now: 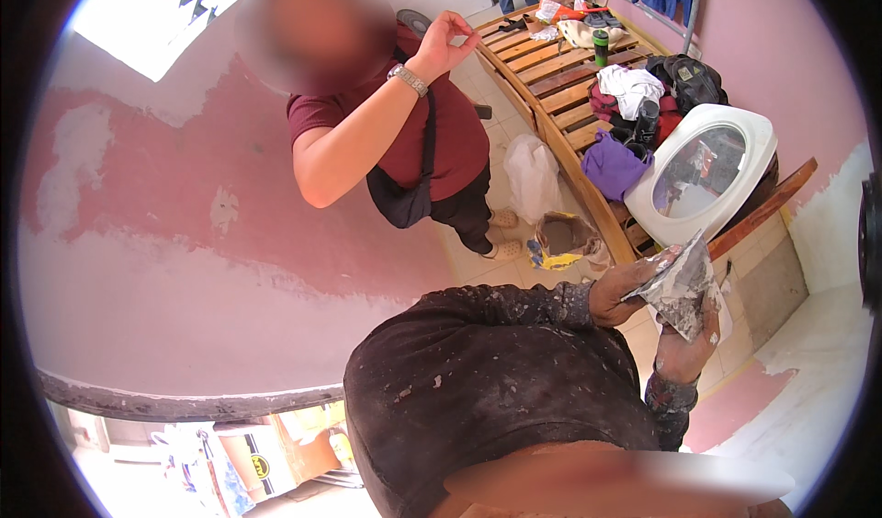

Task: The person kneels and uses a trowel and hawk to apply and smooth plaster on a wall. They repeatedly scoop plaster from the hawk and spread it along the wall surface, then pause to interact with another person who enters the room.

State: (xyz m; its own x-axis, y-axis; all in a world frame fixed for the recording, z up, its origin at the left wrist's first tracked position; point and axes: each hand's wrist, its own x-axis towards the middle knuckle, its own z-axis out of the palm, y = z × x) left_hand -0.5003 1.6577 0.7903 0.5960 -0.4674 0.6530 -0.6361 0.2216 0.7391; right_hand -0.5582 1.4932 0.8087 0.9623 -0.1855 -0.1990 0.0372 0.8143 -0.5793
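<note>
At the right, a flat, roughly triangular plaster-smeared scraper (678, 290) is held up between my hands, grey and white with caked filler. My left hand (617, 296) is closed on its near-left edge, fingers partly hidden behind it. Below and to the right, my right hand (689, 348) grips its lower part, with pale smears on the fingers. Whether a second blade or a handle lies within the grip cannot be made out. Both my dark sleeves are spattered with filler.
Another person (404, 132) in a maroon shirt stands at the upper left, one hand raised. An open bag of grey material (562, 235) sits on the floor. A slatted wooden bed frame (551, 81) carries clothes, bags and a white oval-windowed lid (657, 187). The pink wall (276, 215) has white patches.
</note>
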